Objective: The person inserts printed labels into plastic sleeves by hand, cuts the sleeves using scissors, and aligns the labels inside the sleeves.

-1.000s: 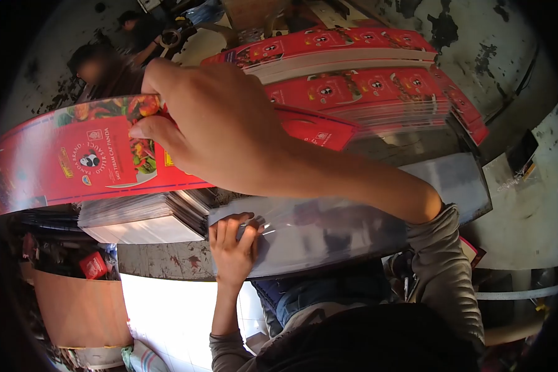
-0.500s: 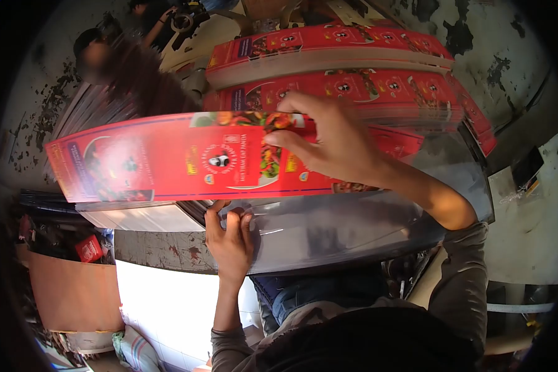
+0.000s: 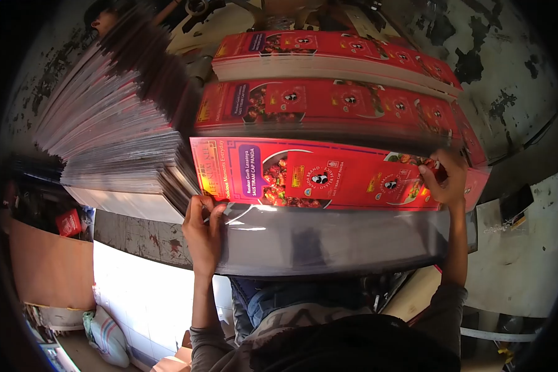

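A long red printed strip [image 3: 353, 177] with food pictures and panda logos lies across the far part of a clear plastic sheet stack [image 3: 328, 239]. My right hand [image 3: 446, 180] pinches the strip near its right end. At its lower left corner, my left hand [image 3: 203, 226] has thumb and fingers closed on an edge; whether that is the strip or the plastic is too small to tell. Left of my left hand stands a thick fanned stack of sleeved strips [image 3: 118, 149].
Behind the strip are two red printed stacks, a nearer one [image 3: 328, 102] and a farther one [image 3: 341, 53]. Another person [image 3: 102, 18] is at the upper left. A brown panel [image 3: 49, 266] and a white sack [image 3: 108, 338] stand at the lower left.
My right hand has moved right and down, and the red strip has come down from above the left stack onto the plastic. My left hand has shifted slightly left and up to the strip's corner.
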{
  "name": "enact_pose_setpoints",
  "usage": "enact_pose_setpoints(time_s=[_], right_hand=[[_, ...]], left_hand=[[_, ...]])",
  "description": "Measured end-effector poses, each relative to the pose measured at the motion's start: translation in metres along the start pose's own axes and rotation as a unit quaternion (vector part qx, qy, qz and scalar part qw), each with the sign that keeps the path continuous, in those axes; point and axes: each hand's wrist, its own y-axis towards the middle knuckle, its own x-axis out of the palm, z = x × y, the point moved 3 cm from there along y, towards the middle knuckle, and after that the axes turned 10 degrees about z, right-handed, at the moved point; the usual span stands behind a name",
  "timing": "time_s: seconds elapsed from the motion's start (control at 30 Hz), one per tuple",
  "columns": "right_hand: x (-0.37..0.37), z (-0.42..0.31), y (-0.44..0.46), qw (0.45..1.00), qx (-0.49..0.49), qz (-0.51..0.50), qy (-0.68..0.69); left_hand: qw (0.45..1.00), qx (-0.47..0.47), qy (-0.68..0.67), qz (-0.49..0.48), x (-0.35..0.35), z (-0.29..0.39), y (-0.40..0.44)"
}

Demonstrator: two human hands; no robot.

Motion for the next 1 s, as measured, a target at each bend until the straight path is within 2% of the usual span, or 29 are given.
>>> enact_pose_setpoints(time_s=[0.07, 0.17, 0.2, 0.27, 0.33, 0.4, 0.43, 0.5, 0.6, 0.63, 0.67, 0.73, 0.77, 0.83, 0.87, 0.93, 0.97, 1.0], right_hand=[[0.001, 0.001, -0.003, 0.999, 0.015, -0.026, -0.025], [0.005, 0.01, -0.008, 0.999, 0.04, -0.023, -0.017], [0.007, 0.011, -0.008, 0.998, 0.057, -0.015, -0.011], [0.009, 0.012, -0.007, 0.997, 0.073, -0.018, -0.007], [0.009, 0.013, -0.008, 0.996, 0.09, -0.021, -0.009], [0.01, 0.021, -0.013, 0.982, 0.182, -0.019, 0.042], [0.008, 0.022, -0.012, 0.983, 0.18, -0.02, 0.043], [0.002, 0.021, -0.006, 0.984, 0.163, -0.063, 0.037], [-0.003, 0.012, 0.002, 0.988, 0.125, -0.088, 0.023], [-0.002, 0.009, 0.006, 0.993, 0.075, -0.093, 0.01], [-0.003, 0.011, 0.007, 0.993, 0.074, -0.093, 0.01], [-0.004, 0.01, 0.007, 0.988, -0.04, -0.15, -0.01], [-0.005, 0.006, 0.009, 0.988, -0.041, -0.15, -0.011], [-0.006, 0.002, 0.009, 0.978, 0.061, -0.195, 0.045], [-0.007, 0.003, 0.008, 0.978, 0.061, -0.195, 0.044], [-0.007, 0.011, -0.002, 0.943, 0.166, -0.269, 0.104], [-0.008, 0.011, 0.002, 0.943, 0.167, -0.268, 0.101], [-0.004, 0.01, 0.005, 0.918, 0.177, -0.327, 0.137]], left_hand=[[0.999, -0.015, 0.041, -0.01, 0.0, -0.005, -0.002], [0.977, -0.146, -0.064, -0.141, 0.001, -0.003, -0.003], [0.977, -0.149, -0.06, -0.138, 0.0, -0.006, -0.002], [0.946, -0.072, -0.26, -0.181, 0.0, -0.003, 0.001], [0.939, -0.084, -0.281, -0.179, 0.0, 0.0, 0.001], [0.939, -0.125, -0.266, -0.175, -0.002, -0.004, 0.001], [0.94, -0.126, -0.266, -0.173, -0.002, -0.005, 0.001], [0.939, -0.185, -0.237, -0.166, -0.002, -0.014, 0.0], [0.936, -0.189, -0.251, -0.156, -0.002, -0.02, -0.002], [0.937, -0.187, -0.254, -0.151, -0.002, -0.015, -0.003], [0.937, -0.187, -0.254, -0.15, -0.002, -0.016, -0.003], [0.931, -0.184, -0.29, -0.124, 0.0, -0.02, -0.003], [0.931, -0.183, -0.291, -0.124, -0.001, -0.021, -0.002], [0.931, -0.18, -0.288, -0.132, -0.004, -0.023, -0.002], [0.931, -0.18, -0.289, -0.133, -0.003, -0.024, -0.002], [0.927, -0.163, -0.32, -0.104, -0.002, -0.027, -0.002], [0.927, -0.162, -0.322, -0.106, 0.0, -0.026, -0.003], [0.919, -0.178, -0.337, -0.096, 0.002, -0.024, -0.003]])
